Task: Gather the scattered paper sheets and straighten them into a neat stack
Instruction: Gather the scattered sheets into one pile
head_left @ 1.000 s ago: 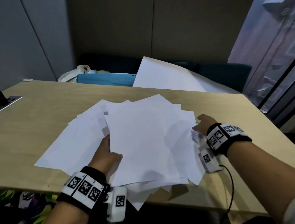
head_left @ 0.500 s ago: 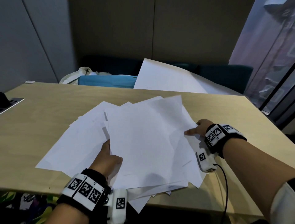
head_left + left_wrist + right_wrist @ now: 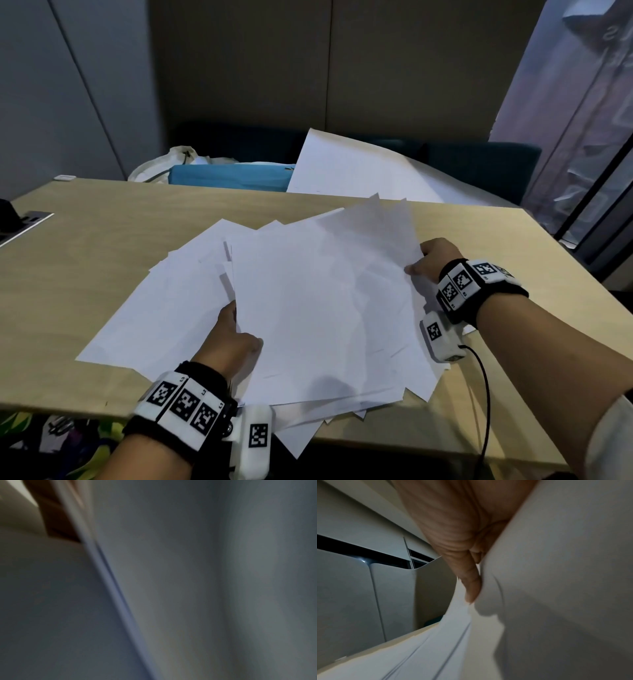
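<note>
In the head view, the loose white paper sheets [image 3: 318,308] are lying fanned across the middle of the pale wooden table [image 3: 85,246], their near corners hanging over its near edge. The left hand [image 3: 230,337] is reaching under the left edge of the upper sheets, thumb on top; its fingers are hidden, so how tightly it is holding them is not showing. The right hand [image 3: 430,260] is gripping the right edge of the raised sheets, whose far corners are lifting off the table. A large white sheet [image 3: 349,168] is leaning behind the far edge.

The left wrist view is showing only blurred grey paper, nothing of the grip.

In the right wrist view, the right hand's fingers [image 3: 471,586] are lying against curling paper [image 3: 556,574], with layered sheet edges sliding beneath.

These sheets are looking light, floppy and slippery against each other; taking them by both side edges and squeezing inward is probably safest, since one-sided lifting is likely to let lower sheets slip out.
</note>
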Demonstrator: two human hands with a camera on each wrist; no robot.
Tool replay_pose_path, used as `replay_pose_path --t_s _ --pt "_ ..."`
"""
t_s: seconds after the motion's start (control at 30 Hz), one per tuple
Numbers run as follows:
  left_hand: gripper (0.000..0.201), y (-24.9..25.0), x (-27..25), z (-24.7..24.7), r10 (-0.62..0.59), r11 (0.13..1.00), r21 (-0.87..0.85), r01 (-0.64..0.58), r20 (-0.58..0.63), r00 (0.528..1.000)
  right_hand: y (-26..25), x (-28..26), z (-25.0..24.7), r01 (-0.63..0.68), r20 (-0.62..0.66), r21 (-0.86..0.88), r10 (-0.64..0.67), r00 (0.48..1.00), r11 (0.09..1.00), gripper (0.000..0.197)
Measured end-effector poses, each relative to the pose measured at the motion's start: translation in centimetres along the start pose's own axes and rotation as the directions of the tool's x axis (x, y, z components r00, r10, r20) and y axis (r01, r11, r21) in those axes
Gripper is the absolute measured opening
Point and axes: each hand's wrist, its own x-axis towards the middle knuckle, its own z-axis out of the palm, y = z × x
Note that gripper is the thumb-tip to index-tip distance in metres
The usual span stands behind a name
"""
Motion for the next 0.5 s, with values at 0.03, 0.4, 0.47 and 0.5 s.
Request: replay_pose_path --t_s 0.03,0.4,0.47,0.5 --pt "0.09 0.0 0.0 0.0 -0.003 1.0 0.0 0.003 0.001 1.0 -0.1 0.0 -0.2 0.005 -0.046 0.02 -0.004 0.999 1.0 0.018" --pt "0.078 -0.2 0.2 -0.1 -0.023 1.0 0.016 0.023 -0.018 1.0 -0.3 -0.8 -5.9 0.159 -0.435 -0.083 -0.18 0.883 0.984 0.015" --pt "0.073 0.1 0.0 0.0 -0.021 0.999 0.025 0.022 -0.015 1.0 -0.9 -1.5 -7.0 0.181 -0.495 -0.068 -0.191 0.848 0.981 0.015" --pt "0.073 0.2 -0.1 0.1 -0.019 0.999 0.026 0.02 -0.021 1.0 -1.3 -2.0 -7.7 0.189 -0.524 -0.059 -0.191 0.83 0.98 0.018"
